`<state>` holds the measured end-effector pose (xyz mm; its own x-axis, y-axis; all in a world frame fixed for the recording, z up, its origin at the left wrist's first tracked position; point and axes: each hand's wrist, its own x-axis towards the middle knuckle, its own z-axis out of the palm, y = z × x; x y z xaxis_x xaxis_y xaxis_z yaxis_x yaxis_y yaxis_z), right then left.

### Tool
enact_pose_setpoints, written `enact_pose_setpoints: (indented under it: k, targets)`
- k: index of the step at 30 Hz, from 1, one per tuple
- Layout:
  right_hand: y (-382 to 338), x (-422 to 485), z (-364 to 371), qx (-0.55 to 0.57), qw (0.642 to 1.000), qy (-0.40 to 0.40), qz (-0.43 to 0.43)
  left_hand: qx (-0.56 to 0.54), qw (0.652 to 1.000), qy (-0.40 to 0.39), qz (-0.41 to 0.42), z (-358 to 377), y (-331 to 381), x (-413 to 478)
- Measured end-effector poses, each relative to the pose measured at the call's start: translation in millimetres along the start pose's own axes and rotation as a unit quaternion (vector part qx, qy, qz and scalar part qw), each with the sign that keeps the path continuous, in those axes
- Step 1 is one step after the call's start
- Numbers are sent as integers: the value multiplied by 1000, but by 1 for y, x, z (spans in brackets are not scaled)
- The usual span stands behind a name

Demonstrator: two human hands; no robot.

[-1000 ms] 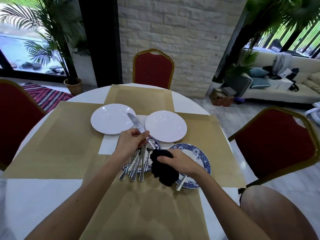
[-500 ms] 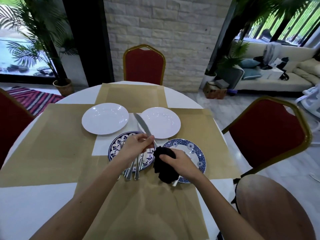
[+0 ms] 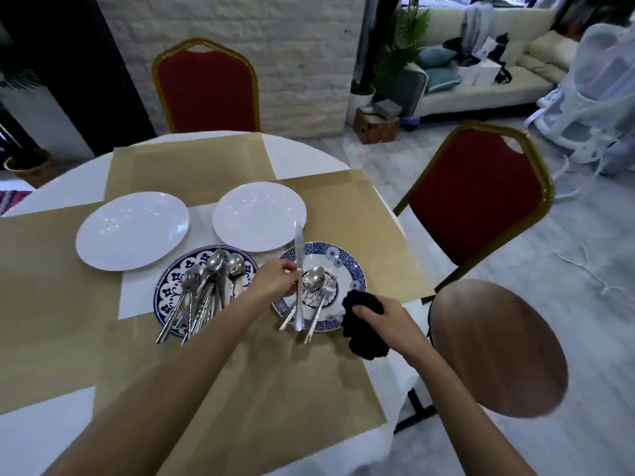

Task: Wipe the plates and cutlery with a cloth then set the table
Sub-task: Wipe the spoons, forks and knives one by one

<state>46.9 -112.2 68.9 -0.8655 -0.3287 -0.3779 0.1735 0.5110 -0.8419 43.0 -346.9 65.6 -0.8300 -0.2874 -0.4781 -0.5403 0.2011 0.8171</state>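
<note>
Knife (image 3: 298, 266) gripped in left hand (image 3: 275, 280) over right blue plate (image 3: 347, 269) near worktop's right edge, black cloth (image 3: 364, 329) bunched in right hand (image 3: 381, 314); cutlery pile (image 3: 202, 290) judged unwiped, table unset.

soft daylight, blurred wide-angle edges
</note>
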Motion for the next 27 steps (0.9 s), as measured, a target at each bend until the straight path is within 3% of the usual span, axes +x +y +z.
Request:
enact_pose_setpoints:
  k: [3, 7, 17, 27]
  targets:
    - [12, 5, -8, 44, 997, 55, 29, 189, 981, -32, 39, 15, -11, 1]
    - [20, 15, -5, 68, 993, 80, 48, 284, 956, -16, 70, 30, -16, 0]
    - [28, 18, 8, 153, 980, 104, 78, 352, 932, 12, 85, 43, -21, 10]
    - [14, 18, 22, 201, 972, 83, 89, 317, 934, 86, 138, 38, -28, -7]
